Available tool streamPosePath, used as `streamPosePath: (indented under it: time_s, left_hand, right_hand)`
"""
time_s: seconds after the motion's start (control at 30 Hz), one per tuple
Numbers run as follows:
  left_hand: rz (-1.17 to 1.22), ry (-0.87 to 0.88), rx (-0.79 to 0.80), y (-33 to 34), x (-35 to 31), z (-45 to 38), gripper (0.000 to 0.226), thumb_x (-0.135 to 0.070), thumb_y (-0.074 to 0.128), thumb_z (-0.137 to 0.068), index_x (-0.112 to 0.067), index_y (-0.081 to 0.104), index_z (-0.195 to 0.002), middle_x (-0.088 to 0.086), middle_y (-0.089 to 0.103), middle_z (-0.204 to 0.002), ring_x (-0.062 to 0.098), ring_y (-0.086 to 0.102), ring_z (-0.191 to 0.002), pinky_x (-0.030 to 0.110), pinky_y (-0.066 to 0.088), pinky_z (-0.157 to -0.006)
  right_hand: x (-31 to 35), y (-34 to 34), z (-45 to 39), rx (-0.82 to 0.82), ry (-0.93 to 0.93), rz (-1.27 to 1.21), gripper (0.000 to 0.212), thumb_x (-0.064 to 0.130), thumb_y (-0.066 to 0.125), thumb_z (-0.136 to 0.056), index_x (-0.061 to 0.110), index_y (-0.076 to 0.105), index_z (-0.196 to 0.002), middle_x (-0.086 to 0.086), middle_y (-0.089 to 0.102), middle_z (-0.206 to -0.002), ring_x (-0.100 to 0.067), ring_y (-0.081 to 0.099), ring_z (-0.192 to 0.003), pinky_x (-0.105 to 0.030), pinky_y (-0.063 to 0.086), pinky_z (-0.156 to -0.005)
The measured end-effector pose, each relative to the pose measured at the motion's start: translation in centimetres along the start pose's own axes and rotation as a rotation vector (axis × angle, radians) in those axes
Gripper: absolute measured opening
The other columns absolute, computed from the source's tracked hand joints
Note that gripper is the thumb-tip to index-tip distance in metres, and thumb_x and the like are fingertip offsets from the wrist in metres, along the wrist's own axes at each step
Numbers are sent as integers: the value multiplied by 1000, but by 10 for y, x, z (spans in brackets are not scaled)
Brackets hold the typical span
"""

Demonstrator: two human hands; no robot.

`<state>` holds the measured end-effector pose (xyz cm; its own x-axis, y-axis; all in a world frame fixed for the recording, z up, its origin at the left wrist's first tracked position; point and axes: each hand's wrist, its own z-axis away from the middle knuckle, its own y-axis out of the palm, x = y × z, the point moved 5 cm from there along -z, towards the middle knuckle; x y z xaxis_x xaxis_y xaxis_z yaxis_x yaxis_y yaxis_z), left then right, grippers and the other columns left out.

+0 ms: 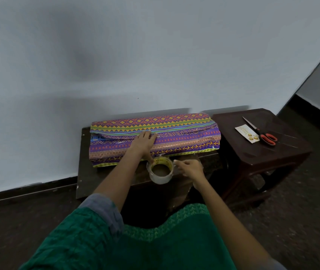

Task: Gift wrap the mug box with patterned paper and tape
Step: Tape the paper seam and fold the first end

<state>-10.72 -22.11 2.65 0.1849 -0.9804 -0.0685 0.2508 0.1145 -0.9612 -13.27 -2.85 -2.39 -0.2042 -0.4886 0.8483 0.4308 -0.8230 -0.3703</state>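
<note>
A person's left hand (143,142) pressed flat on patterned paper (174,133) folded over the mug box on a dark table (85,152).

The right hand (191,168) pinched clear tape off the roll (160,171); the thumb held that roll.

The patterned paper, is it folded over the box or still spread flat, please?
Folded over: the patterned paper wraps the box, its overlapping edge pressed by the left hand.

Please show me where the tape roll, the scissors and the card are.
tape roll (160,171): head view, on its clear rim.
scissors (267,137): head view, on the red handles.
card (245,131): head view, on its pale face.
</note>
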Motion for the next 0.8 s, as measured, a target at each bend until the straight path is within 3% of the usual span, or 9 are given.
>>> streamPosePath:
  time_s: [0.13,0.27,0.53,0.7,0.8]
  left_hand:
    - [11,-1,-2,-1,0,2,111,-38,78,-71,-15,4,-150,12,4,-156,31,1,-145,45,10,-117]
    - [-1,5,-9,-1,0,3,110,-40,78,-71,-14,5,-150,12,5,-156,31,2,-145,44,11,-117]
    - [-11,2,-21,-3,-1,4,107,-38,76,-74,-14,4,-150,13,6,-156,31,3,-145,43,10,-117]
    - [-13,-1,-13,-2,1,3,108,-34,77,-74,-15,2,-150,12,4,-157,30,2,-145,42,11,-117]
    - [-8,-4,-1,-1,2,1,109,-34,77,-74,-15,2,-150,12,3,-157,30,2,-145,42,11,-117]
  right_hand:
    - [-14,9,-9,58,110,-221,22,21,67,-86,2,69,-97,-9,69,-83,-18,67,-78,-23,51,-64]
    - [-19,17,-5,105,195,-428,7,9,59,-90,4,64,-87,-8,67,-79,-17,65,-73,-25,54,-64]
    - [-27,20,-7,76,255,-591,12,4,50,-95,3,59,-86,-14,64,-86,-25,65,-76,-28,58,-57]
    - [-49,-5,-10,-134,295,-663,18,9,41,-99,0,50,-111,-18,59,-93,-33,64,-79,-38,55,-67]
    - [-56,-24,-4,-198,180,-595,14,11,48,-97,2,55,-104,-14,61,-96,-30,65,-83,-33,55,-70]
